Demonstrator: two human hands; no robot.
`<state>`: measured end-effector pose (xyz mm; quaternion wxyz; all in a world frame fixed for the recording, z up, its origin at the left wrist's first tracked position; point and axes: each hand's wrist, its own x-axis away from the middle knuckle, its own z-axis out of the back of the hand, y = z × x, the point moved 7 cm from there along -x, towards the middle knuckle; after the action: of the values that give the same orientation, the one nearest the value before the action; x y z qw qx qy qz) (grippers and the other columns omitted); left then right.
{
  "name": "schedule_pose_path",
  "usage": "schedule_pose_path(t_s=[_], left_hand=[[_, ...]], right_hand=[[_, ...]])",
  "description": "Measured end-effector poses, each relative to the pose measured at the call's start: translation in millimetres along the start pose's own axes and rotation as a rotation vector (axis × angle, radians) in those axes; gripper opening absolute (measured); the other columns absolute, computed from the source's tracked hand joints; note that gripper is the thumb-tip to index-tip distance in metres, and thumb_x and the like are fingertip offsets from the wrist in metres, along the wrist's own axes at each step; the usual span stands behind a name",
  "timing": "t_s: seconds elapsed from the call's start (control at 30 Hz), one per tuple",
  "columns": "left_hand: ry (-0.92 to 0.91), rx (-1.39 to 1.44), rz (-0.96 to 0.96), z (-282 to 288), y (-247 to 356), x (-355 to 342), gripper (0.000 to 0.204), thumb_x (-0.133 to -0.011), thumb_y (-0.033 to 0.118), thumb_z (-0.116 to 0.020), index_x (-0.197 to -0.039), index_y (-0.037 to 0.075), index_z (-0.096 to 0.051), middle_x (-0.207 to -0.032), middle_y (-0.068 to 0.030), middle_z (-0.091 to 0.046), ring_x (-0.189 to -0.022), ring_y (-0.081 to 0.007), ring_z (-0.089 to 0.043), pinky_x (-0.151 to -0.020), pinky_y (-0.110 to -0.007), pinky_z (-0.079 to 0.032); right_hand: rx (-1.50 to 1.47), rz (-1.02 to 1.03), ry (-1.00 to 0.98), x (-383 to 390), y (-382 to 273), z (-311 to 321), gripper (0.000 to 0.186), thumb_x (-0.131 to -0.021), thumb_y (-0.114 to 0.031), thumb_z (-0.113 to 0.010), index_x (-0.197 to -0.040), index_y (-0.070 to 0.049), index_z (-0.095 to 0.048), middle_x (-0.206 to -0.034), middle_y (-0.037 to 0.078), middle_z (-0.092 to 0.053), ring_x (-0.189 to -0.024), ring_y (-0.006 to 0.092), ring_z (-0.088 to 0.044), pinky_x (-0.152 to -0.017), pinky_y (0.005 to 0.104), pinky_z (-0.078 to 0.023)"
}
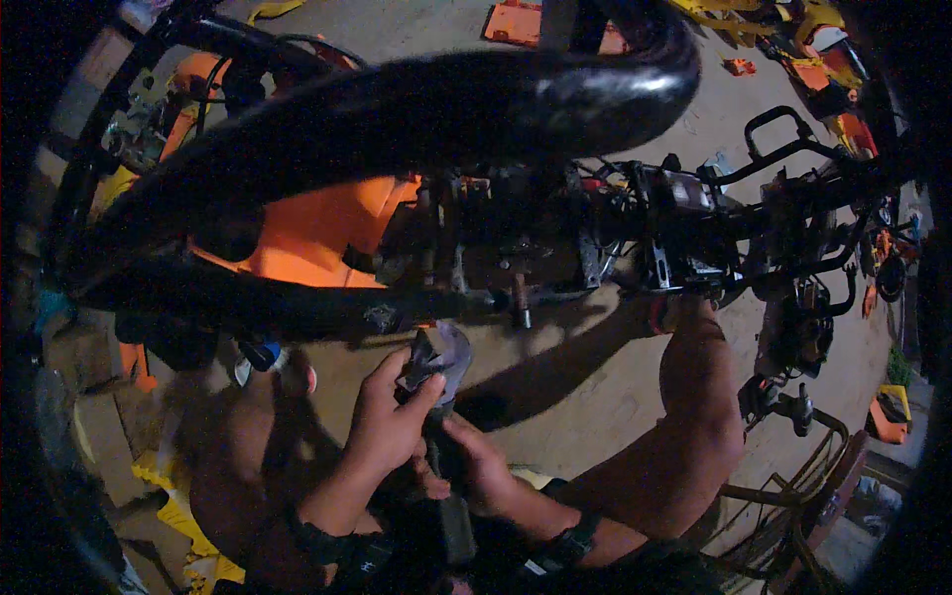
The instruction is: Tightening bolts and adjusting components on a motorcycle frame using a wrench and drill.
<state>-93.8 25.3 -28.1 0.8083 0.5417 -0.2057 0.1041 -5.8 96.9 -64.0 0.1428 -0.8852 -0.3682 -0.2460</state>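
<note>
A dark hand tool with a rounded grey head, which looks like an angle grinder (453, 367), is held upright between my hands. My left hand (387, 421) is closed on it near the head, with the thumb across the front. Lower down, my right hand (481, 466) wraps round the dark body from the right. The tool's head lies just below the lower rail of a black tubular vehicle frame (347, 299); whether they touch, I cannot tell. A rusty bolt or stud (522, 300) sticks out from the frame, to the right of the head.
A thick black curved tube (446, 104) crosses the upper view. Behind the lower rail sits an orange panel (317, 233). Black bars and loose wiring (615, 218) run to the right. My bent legs flank my hands. A metal rack (783, 506) stands at lower right; yellow pieces (188, 516) lie lower left.
</note>
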Motion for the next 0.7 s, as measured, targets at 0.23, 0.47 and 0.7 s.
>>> schedule_pose_path(t_s=[0.23, 0.47, 0.7], left_hand=[[0.013, -0.014, -0.021, 1, 8, 1, 0.036, -0.082, 0.016, -0.067, -0.112, 0.001, -0.055, -0.088, -0.005, -0.061, -0.071, -0.0116, -0.056, -0.059, -0.027, -0.047], [0.11, -0.039, 0.045, 12, -22, -4, 0.033, -0.086, 0.017, -0.062, -0.114, 0.0, -0.055, -0.1, -0.0072, -0.06, -0.094, -0.0147, -0.054, -0.086, -0.029, -0.043], [-0.047, 0.081, 0.027, 1, -13, -6, 0.038, -0.084, 0.009, -0.062, -0.119, -0.003, -0.052, -0.113, -0.0071, -0.056, -0.103, -0.0156, -0.052, -0.091, -0.028, -0.039]], right_hand=[[-0.017, 0.015, -0.057, -1, -1, -5, 0.032, -0.092, -0.036, -0.045, -0.11, -0.01, -0.041, -0.075, 0.01, -0.056, -0.048, 0.0151, -0.046, -0.041, 0.0262, -0.035], [-0.052, -0.008, -0.008, -6, 12, 0, 0.031, -0.093, -0.033, -0.045, -0.116, -0.012, -0.04, -0.075, 0.008, -0.055, -0.046, 0.0139, -0.046, -0.039, 0.0243, -0.035], [0.019, 0.085, 0.106, 7, -8, -8, 0.03, -0.092, -0.036, -0.048, -0.104, -0.009, -0.049, -0.069, 0.005, -0.056, -0.046, 0.0127, -0.048, -0.038, 0.0254, -0.036]])
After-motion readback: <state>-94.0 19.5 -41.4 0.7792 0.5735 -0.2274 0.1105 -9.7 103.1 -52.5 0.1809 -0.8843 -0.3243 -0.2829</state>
